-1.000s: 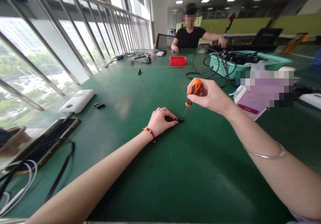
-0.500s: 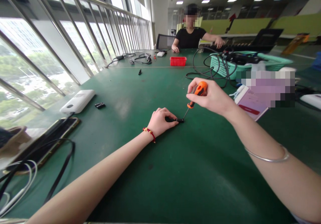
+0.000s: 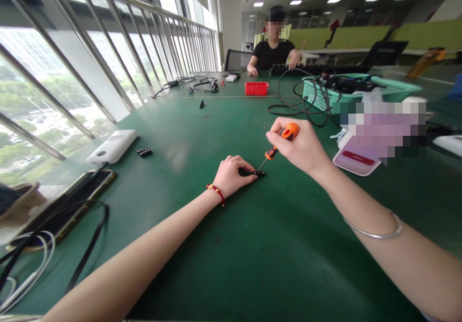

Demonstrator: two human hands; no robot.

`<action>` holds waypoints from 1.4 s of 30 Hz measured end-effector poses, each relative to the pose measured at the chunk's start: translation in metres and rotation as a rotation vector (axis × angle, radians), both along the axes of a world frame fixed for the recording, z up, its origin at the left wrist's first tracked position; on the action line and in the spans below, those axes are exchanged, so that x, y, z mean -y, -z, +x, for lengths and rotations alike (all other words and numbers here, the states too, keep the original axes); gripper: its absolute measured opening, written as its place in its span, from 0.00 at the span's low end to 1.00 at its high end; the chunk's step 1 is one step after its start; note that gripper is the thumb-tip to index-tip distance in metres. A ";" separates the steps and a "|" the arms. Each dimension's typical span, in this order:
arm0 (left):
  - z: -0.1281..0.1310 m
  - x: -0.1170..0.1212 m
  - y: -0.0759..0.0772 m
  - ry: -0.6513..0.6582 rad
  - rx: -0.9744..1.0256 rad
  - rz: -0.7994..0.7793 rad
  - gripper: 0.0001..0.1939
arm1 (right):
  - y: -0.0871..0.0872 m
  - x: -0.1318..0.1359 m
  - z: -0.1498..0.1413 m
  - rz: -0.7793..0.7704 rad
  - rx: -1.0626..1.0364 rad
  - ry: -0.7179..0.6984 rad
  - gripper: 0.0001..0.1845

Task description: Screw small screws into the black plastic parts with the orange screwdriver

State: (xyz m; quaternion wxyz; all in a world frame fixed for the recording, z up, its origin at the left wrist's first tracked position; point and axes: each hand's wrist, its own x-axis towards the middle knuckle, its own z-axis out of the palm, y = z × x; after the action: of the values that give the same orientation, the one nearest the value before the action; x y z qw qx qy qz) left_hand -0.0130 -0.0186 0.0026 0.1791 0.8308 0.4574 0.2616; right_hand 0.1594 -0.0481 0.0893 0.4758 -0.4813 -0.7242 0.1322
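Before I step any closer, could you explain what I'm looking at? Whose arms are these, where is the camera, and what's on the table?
There is no machine here: these are a person's own two bare arms. The view comes from one camera worn on that person's head, looking forward and down.

The left hand pinches a small black part against the green table. The right hand grips an orange-and-black screwdriver, tilted, its tip down at that part. Whether it sits in a screw is too small to tell.

Also on the table are a white device at the left, a red tray farther off and a teal basket at the right. Another person sits across.
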 end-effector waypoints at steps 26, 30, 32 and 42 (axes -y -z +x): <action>0.001 0.001 -0.001 -0.007 -0.005 -0.001 0.06 | 0.001 0.000 -0.002 -0.056 -0.002 -0.009 0.09; 0.001 0.001 0.000 -0.001 -0.002 0.002 0.07 | 0.002 0.001 -0.004 -0.032 0.032 0.058 0.10; 0.001 0.000 0.000 0.000 -0.003 0.005 0.06 | 0.002 0.002 -0.006 -0.023 0.052 0.067 0.12; 0.001 0.000 0.000 -0.004 0.000 0.010 0.06 | 0.000 0.004 -0.007 0.000 0.115 0.090 0.14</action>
State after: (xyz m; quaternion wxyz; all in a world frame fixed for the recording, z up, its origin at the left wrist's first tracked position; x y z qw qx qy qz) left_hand -0.0121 -0.0189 0.0026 0.1741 0.8308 0.4578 0.2642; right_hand 0.1525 -0.0522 0.0892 0.4388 -0.5201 -0.7281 0.0826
